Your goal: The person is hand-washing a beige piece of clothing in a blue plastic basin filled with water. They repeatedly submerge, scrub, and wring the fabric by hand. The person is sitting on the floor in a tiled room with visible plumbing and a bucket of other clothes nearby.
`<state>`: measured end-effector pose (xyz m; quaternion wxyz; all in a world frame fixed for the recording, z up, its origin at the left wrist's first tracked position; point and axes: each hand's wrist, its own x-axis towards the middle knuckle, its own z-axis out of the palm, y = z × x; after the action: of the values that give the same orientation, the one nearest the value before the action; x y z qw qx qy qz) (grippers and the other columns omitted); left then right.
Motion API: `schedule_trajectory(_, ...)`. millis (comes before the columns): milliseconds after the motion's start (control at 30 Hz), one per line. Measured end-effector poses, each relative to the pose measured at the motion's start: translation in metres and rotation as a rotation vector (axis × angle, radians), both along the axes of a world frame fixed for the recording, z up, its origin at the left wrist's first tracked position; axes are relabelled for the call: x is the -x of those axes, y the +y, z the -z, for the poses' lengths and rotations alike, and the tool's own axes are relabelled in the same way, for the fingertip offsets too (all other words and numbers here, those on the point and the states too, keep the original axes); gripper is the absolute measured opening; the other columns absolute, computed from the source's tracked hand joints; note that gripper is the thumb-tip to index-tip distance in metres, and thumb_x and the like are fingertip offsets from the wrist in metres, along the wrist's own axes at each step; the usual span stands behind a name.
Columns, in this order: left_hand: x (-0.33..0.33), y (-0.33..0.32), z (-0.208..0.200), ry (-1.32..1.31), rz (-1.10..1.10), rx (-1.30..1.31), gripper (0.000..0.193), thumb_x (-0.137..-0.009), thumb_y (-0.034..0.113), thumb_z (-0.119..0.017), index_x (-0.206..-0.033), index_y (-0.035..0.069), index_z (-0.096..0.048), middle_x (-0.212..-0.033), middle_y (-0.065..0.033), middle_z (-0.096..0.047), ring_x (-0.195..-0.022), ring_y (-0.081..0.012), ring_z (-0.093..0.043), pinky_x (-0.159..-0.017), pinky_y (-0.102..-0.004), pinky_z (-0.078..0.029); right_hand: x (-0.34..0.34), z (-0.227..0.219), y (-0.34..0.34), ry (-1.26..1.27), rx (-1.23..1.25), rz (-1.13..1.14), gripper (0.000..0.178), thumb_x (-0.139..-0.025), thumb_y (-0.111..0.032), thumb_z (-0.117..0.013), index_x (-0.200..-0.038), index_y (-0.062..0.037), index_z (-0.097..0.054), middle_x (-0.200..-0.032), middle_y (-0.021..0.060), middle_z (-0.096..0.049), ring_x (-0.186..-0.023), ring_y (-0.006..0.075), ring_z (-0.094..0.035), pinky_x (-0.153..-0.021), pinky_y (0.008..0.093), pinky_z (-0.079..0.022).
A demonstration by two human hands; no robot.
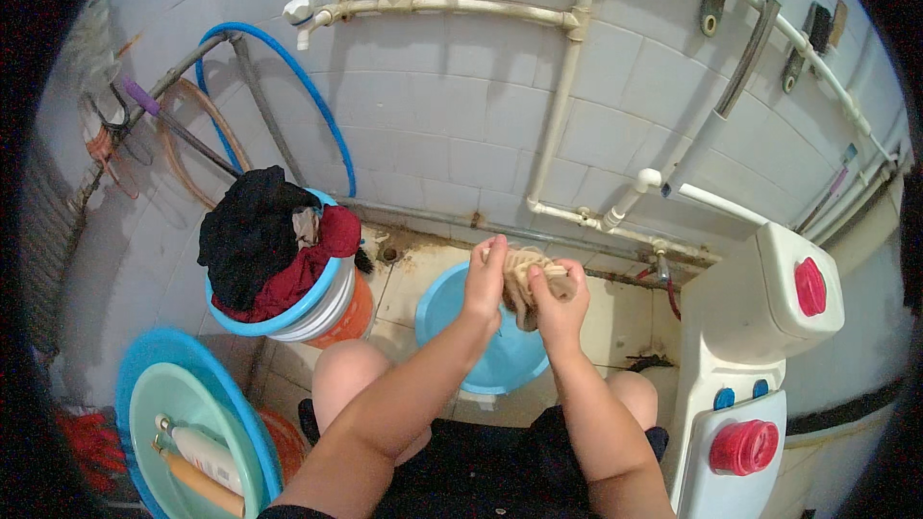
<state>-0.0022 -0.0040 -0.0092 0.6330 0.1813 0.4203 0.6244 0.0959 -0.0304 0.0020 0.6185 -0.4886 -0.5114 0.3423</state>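
Note:
My left hand and my right hand are both closed on a small beige cloth with ribbed or striped folds. It is bunched up between them, and I cannot tell what kind of garment it is. A light blue basin stands on the tiled floor right below, between my knees. Both hands are above the basin, and the cloth hangs clear of its bottom. My fingers hide part of the cloth.
At the left, black clothing and dark red clothing overfill a blue-rimmed bucket. Nearer, a green basin holds bottles inside a larger blue basin. White jugs with red caps stand right. Pipes and a tap line the wall.

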Motion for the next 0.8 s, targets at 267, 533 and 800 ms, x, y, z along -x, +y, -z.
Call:
schedule_trajectory(267,0.030,0.003,-0.008,-0.260,0.655,-0.100,0.058,-0.089,0.049,-0.040,-0.136,0.017,-0.026,-0.102,-0.0051,-0.056,-0.091,-0.0173,-0.057,-0.078,-0.0339,-0.049,-0.008,-0.010,-0.011,-0.182,-0.364,-0.343,0.023,-0.066,-0.005,-0.069,-0.080,-0.0033,-0.051,-0.081,0.0090,-0.057,-0.076,0.0205,-0.055,-0.070,0.0305,-0.044)
schedule_trajectory(533,0.022,-0.011,0.010,-0.471,1.035,-0.048,0.064,-0.085,0.058,-0.039,-0.131,0.014,-0.037,-0.117,-0.0086,-0.052,-0.103,-0.0197,-0.054,-0.089,-0.0367,-0.043,-0.018,-0.018,-0.015,0.234,-0.025,-0.647,0.016,-0.068,-0.008,-0.064,-0.078,-0.0036,-0.052,-0.081,0.0065,-0.056,-0.077,0.0146,-0.052,-0.069,0.0265,-0.042)
schedule_trajectory(800,0.009,-0.008,0.004,-0.386,0.778,0.013,0.054,-0.088,0.052,-0.039,-0.116,0.007,-0.049,-0.115,-0.0098,-0.055,-0.104,-0.0229,-0.054,-0.090,-0.0370,-0.044,-0.023,-0.041,-0.012,0.085,-0.099,-0.383,0.027,-0.068,-0.002,-0.060,-0.095,-0.0035,-0.058,-0.090,0.0068,-0.056,-0.084,0.0165,-0.053,-0.078,0.0286,-0.043)
